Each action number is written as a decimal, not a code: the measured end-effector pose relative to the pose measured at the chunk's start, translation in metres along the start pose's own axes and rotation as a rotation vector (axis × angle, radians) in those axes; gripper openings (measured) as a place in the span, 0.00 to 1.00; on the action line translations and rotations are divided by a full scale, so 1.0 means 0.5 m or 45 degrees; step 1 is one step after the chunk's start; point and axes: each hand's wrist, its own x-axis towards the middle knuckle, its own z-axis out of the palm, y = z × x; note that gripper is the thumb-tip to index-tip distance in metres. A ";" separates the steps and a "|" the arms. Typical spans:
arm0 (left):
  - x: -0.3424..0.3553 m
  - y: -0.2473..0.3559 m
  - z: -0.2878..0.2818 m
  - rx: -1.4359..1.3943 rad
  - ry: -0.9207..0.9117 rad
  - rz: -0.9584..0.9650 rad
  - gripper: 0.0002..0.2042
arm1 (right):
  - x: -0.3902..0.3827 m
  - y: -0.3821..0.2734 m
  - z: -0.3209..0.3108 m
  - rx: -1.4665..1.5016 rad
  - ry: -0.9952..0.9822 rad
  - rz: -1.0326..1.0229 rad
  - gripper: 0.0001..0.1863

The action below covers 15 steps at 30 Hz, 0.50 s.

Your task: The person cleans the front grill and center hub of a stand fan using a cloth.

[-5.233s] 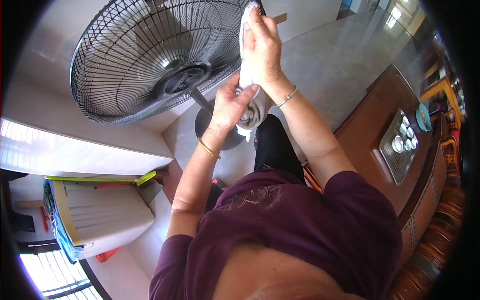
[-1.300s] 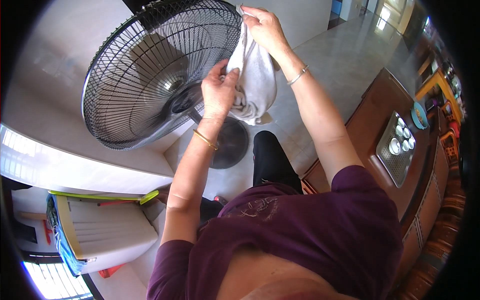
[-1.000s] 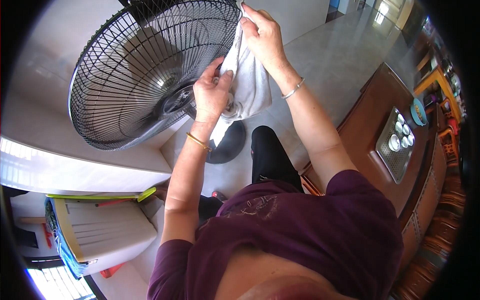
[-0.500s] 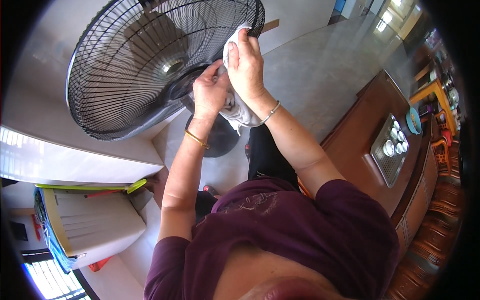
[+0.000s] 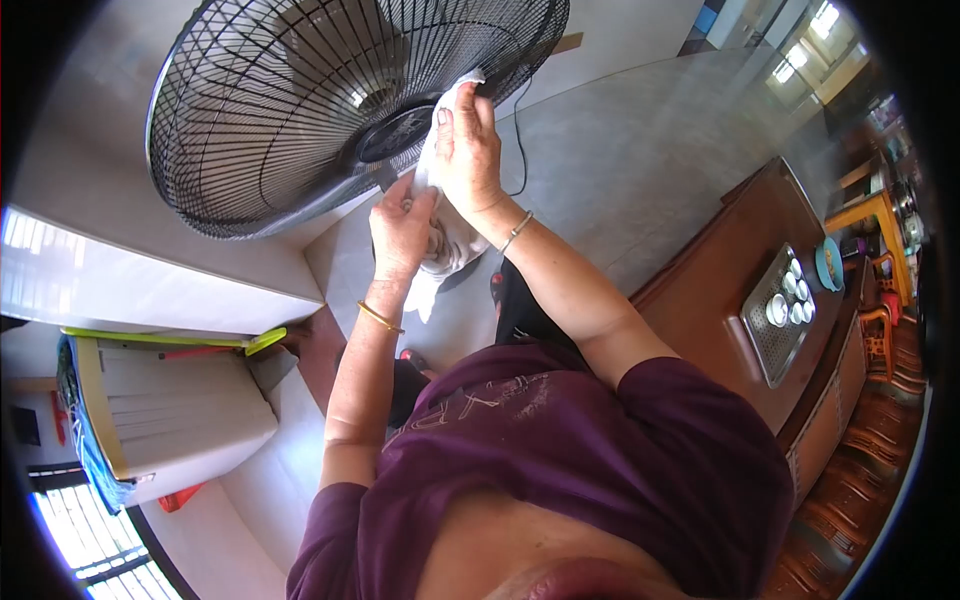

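A large black fan [image 5: 270,130] with a round wire grille fills the upper left, its dark hub at the middle of the guard. In front of the grille's lower right part, my right hand [image 5: 468,150] grips a white cloth [image 5: 428,170], whose top end sticks out past the fingertips. Lower and to the left, my left hand [image 5: 400,235] is closed on the same cloth just below the fan's hub. The cloth's bunched lower part hangs between my wrists, over the fan's stand, which is mostly hidden.
To the right stands a brown wooden table [image 5: 690,300] bearing a metal tray [image 5: 760,345] with several small white cups, and a turquoise bowl [image 5: 829,263]. A pale cabinet [image 5: 190,410] is at the lower left. A dark cord [image 5: 522,150] runs down beside the fan.
My left hand has moved down, away from the fan's hub, and more cloth stretches between my hands. My right hand has shifted slightly left and down. The fan appears shifted up and right in view.
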 end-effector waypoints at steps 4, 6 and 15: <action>-0.032 -0.017 -0.001 -0.073 0.041 -0.006 0.16 | -0.024 -0.017 -0.009 0.121 -0.145 -0.001 0.24; -0.055 -0.012 -0.003 -0.075 0.045 0.015 0.15 | -0.016 -0.028 -0.025 0.968 -0.159 0.515 0.20; -0.164 0.096 -0.023 -0.044 -0.083 0.259 0.11 | 0.027 -0.025 -0.130 2.872 -0.614 0.870 0.21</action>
